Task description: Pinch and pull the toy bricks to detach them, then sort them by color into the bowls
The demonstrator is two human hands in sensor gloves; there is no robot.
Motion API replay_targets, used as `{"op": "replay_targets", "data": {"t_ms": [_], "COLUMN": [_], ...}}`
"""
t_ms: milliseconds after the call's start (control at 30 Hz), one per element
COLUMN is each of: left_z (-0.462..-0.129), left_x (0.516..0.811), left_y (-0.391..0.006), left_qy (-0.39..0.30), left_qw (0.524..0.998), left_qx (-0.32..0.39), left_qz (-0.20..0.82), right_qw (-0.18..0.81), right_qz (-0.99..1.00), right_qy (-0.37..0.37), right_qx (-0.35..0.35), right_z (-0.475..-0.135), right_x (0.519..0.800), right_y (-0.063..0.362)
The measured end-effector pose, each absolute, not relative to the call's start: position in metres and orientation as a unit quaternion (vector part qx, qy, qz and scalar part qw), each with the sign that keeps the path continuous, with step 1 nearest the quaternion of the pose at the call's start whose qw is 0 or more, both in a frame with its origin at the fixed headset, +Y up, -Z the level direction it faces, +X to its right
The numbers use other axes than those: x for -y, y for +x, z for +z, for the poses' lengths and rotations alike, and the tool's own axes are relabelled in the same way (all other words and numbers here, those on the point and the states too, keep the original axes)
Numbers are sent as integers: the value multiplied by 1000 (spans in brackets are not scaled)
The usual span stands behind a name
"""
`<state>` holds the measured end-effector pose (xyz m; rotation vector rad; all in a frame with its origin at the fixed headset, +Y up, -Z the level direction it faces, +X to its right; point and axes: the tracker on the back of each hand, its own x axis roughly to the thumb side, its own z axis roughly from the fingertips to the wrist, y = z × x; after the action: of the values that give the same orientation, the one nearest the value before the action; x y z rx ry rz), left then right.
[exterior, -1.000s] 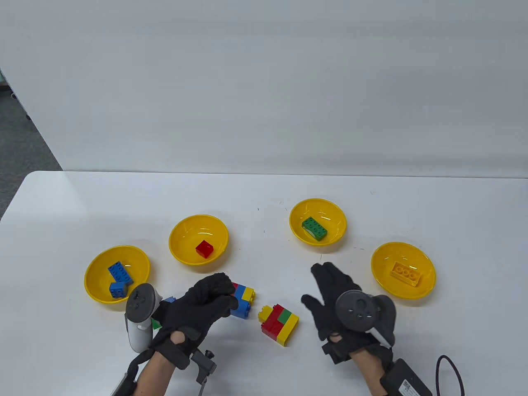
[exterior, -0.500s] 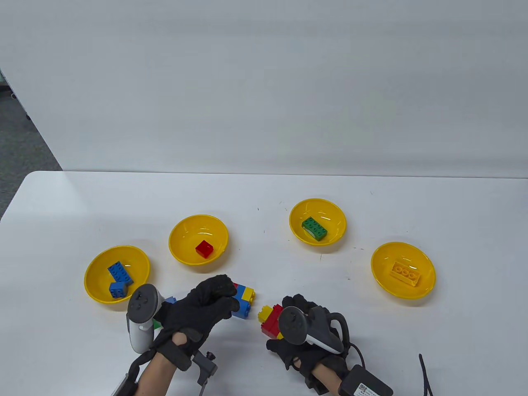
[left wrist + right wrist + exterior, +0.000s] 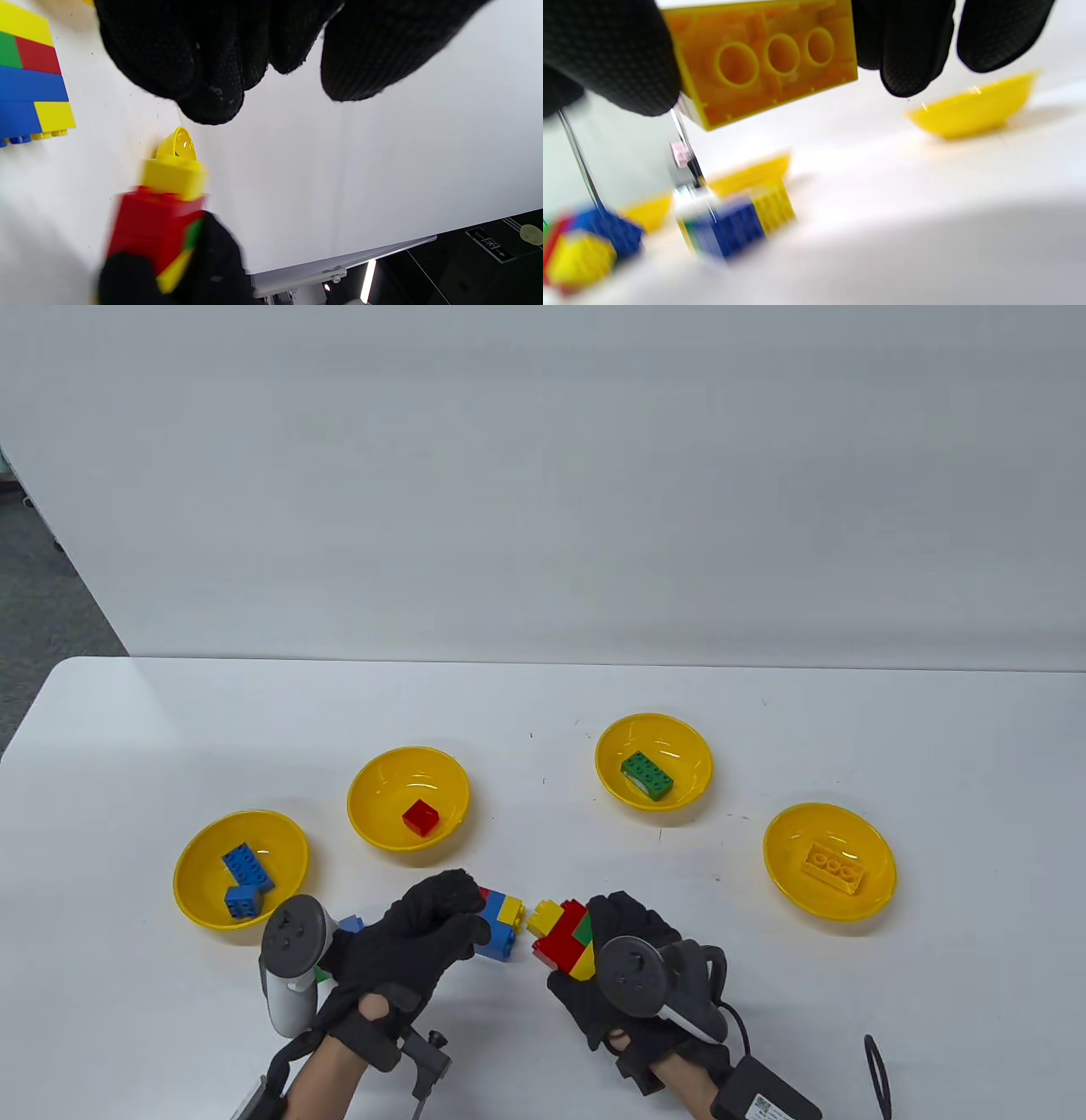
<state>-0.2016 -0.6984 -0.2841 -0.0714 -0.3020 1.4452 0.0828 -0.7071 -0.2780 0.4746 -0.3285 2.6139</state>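
My right hand [image 3: 585, 952] grips a cluster of red, yellow and green bricks [image 3: 564, 937] and holds it just off the table; the right wrist view shows its yellow underside [image 3: 763, 59] between thumb and fingers. A blue, yellow and red cluster [image 3: 502, 925] lies on the table to its left. My left hand [image 3: 467, 912] sits beside that cluster with its fingers [image 3: 212, 84] loosely curled and holding nothing. Another blue and green piece [image 3: 348, 923] pokes out from under the left hand, mostly hidden.
Four yellow bowls stand in an arc beyond the hands: one [image 3: 191, 848] holds blue bricks, one [image 3: 365, 789] a red brick, one [image 3: 611, 746] a green brick, one [image 3: 780, 836] a yellow brick. A cable [image 3: 878, 1069] lies at the bottom right.
My right hand came in from the right, closed round the red, yellow and green cluster and lifted it slightly up and left. The left hand has stayed put.
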Motion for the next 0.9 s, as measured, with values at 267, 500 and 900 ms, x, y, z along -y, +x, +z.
{"op": "replay_targets", "data": {"t_ms": [267, 500, 900], "left_z": [-269, -265, -271], "left_x": [716, 733, 727], "left_y": [-156, -147, -171], "left_qy": [-104, -112, -30], "left_qw": [758, 726, 710], "left_qx": [163, 120, 93], "left_qz": [623, 668, 697], "right_qw": [239, 176, 190], "right_qz": [923, 932, 938], "right_qy": [201, 199, 233], "right_qx": [223, 246, 173], "right_z": [-254, -241, -238], "right_x": [678, 679, 682], "right_y": [78, 58, 51]}}
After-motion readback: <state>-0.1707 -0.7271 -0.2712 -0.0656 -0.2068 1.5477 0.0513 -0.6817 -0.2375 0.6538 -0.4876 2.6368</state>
